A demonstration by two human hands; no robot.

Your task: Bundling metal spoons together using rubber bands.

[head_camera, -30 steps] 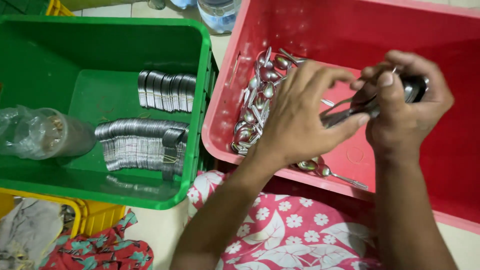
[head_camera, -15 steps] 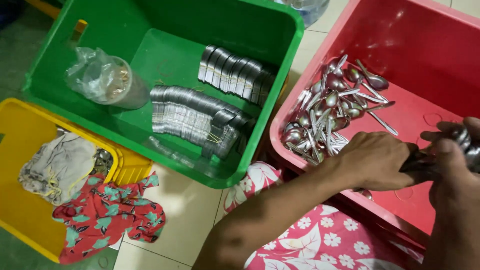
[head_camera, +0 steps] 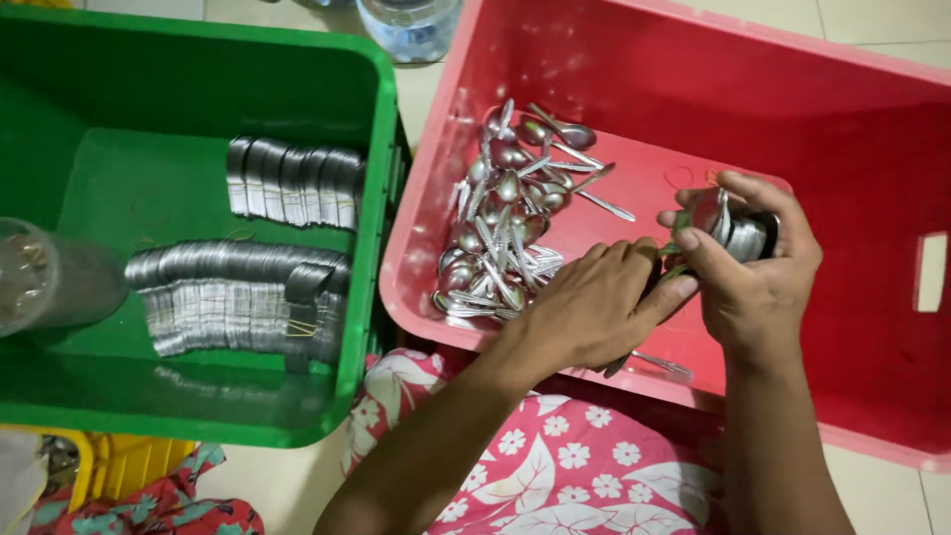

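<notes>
Stack of spoons [head_camera: 741,234] clasped in right hand [head_camera: 758,272], left hand [head_camera: 594,307] touching

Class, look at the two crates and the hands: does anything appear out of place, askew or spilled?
Nothing is spilled or damaged. The loose spoons lie jumbled at all angles in the red crate, unlike the neat banded spoon bundles in the green crate. The right hand grips a stack of spoons; the left hand meets it.
</notes>
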